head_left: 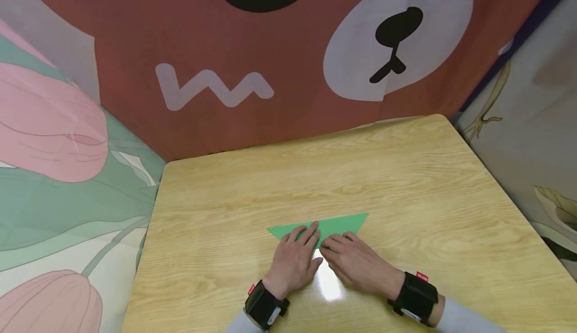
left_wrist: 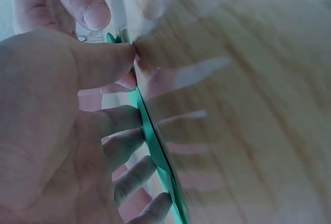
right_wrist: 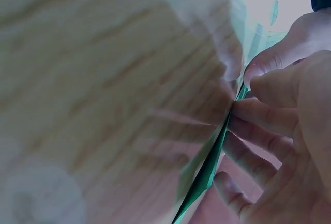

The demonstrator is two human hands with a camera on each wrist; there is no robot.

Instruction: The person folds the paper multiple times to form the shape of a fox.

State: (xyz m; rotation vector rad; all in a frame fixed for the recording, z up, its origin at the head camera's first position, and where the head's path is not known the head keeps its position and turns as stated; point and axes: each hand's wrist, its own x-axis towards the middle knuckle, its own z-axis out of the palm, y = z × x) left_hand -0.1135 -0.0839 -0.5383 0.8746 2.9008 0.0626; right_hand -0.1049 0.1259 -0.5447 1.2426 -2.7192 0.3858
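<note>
A green sheet of paper (head_left: 343, 224), folded into a wide triangle, lies flat on the wooden table with its long edge away from me. My left hand (head_left: 294, 260) rests on its left part, fingers extended and spread, thumb on the table side. Close by, my right hand (head_left: 356, 260) presses near the lower corner with its fingertips, fingers slightly bent. Seen from the left wrist, the fingertips meet the paper (left_wrist: 150, 131) along its edge. In the right wrist view, the folded paper (right_wrist: 207, 172) lifts slightly off the table at its near end; fingertips touch it.
The wooden table (head_left: 216, 198) extends around the paper, its far edge against a brown hanging cloth (head_left: 288, 117) with a cartoon face. Flower-patterned cloth (head_left: 54, 122) hangs at the left. A bright light reflection (head_left: 329, 280) shows between the hands.
</note>
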